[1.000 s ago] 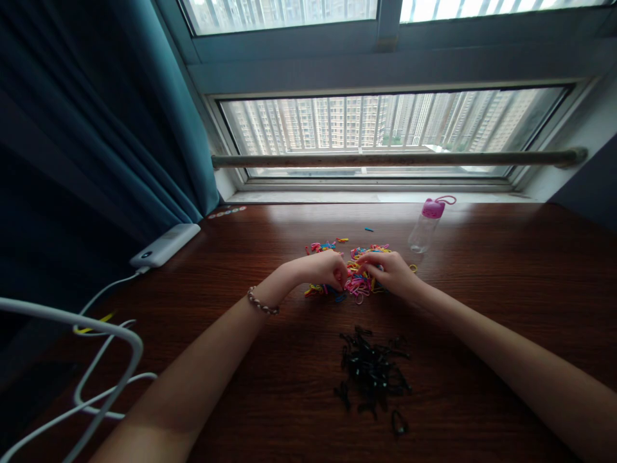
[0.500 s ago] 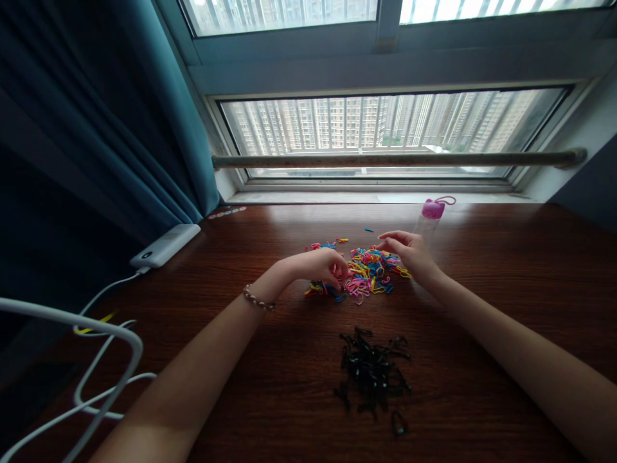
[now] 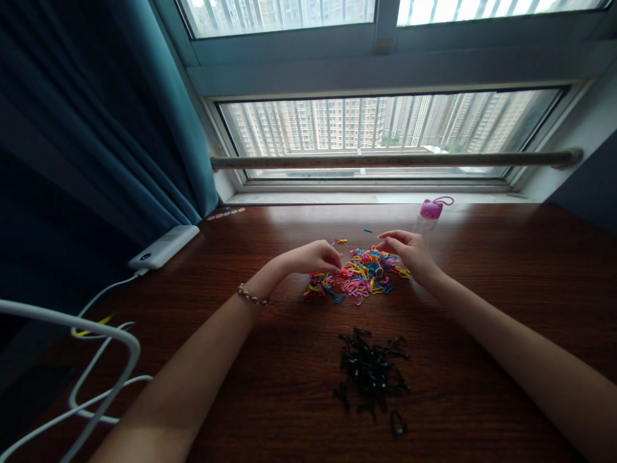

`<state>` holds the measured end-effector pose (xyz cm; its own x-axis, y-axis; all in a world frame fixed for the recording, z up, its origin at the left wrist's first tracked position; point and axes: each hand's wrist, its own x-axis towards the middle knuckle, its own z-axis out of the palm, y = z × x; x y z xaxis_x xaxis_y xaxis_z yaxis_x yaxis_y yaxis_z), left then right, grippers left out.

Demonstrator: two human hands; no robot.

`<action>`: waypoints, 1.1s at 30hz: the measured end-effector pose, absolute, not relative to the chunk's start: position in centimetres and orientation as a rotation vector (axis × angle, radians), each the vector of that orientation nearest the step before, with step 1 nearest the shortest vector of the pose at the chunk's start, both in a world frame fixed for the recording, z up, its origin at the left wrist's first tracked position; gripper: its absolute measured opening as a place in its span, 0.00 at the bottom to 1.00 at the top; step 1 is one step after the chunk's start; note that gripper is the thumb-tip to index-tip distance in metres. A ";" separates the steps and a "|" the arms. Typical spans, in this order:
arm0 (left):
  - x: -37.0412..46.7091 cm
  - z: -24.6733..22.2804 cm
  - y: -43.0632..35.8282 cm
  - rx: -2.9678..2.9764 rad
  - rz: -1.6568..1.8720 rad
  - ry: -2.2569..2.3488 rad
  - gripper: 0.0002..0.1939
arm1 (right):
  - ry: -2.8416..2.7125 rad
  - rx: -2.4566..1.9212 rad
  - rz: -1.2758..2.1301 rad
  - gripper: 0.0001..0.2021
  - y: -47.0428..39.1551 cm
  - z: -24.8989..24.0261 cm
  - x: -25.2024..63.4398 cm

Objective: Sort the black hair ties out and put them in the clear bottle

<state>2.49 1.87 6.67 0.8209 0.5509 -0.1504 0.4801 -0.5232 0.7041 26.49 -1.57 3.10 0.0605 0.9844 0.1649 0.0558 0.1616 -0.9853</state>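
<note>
A heap of small colourful loops (image 3: 369, 270), pink, yellow, blue and red, lies on the brown wooden table (image 3: 270, 399). My left hand (image 3: 321, 257) is over the heap's left part, its fingers pressed together at the loops; what they hold, if anything, is too small to name. At the heap's upper right edge is my right hand (image 3: 405, 251), thumb and fingers close together, and nothing can be made out between them. Nearer to me lies a separate pile of black loops (image 3: 371, 370), untouched by either hand.
A clear bottle with a pink lid (image 3: 430, 209) stands behind my right hand. At the left are a white power bank (image 3: 164, 247), a white cable (image 3: 108, 292), a thick white tube (image 3: 72, 315) and a blue curtain (image 3: 159, 128). The window is behind the table.
My left hand has shifted slightly up and left, and its fingers have drawn together. More loops show below it. My right hand has hardly moved.
</note>
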 end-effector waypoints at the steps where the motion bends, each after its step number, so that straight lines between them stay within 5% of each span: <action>1: 2.4 6.8 1.9 2.205 0.130 0.756 0.11 | -1.274 -1.151 1.014 0.10 -1.5 3.1 26.5; 15: 5.2 9.2 -3.1 1.676 -0.524 0.272 0.16 | -2.235 -1.162 0.317 0.14 -1.5 0.8 26.5; 21: 4.0 8.4 -0.4 2.225 -0.021 0.935 0.15 | -2.025 -1.286 0.440 0.06 -0.8 0.9 27.2; 26: 2.6 6.3 1.7 2.432 -0.020 1.642 0.30 | -1.607 -1.210 0.748 0.12 -0.3 2.1 27.7; 33: 2.2 5.6 2.8 2.381 0.066 1.502 0.14 | -1.293 -1.044 0.968 0.18 -0.9 4.5 27.8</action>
<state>2.19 2.82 5.58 0.4449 0.8858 -0.1319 0.8708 -0.3934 0.2948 27.82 -0.90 4.47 0.0514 0.9633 0.2633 0.0186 0.2627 -0.9647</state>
